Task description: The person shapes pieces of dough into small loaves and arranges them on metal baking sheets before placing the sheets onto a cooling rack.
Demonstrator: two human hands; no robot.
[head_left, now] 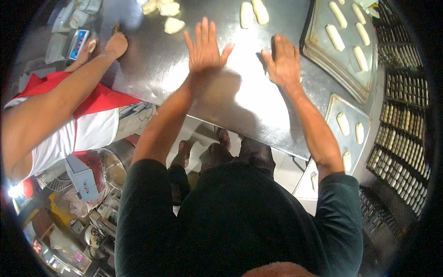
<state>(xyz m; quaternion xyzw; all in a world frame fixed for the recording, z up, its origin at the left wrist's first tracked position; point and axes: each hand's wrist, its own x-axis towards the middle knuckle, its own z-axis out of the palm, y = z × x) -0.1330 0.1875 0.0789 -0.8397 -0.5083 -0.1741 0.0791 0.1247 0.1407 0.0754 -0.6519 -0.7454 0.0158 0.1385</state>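
Note:
My left hand (204, 50) is over the steel worktable (157, 60), fingers stretched and spread, with nothing in it. To its right, my right hand (283, 62) lies flat, palm down, thumb apart from the fingers. A pale bit, perhaps dough, peeks out beside the right wrist; whatever lies beneath the palm is mostly hidden. Beyond my hands, two rolled dough logs (247, 15) rest side by side. A rounded dough piece (174, 26) sits past my left fingertips, near several more dough lumps (167, 8).
At the left a co-worker's hand (116, 45) grips a brown-handled tool; their other hand holds dough beside a digital scale (78, 45). Stacked trays (318, 57) and a lower tray (334, 104) bear dough logs at the right. Loaded racks (406, 120) stand farther right. A mixer (83, 177) is lower left.

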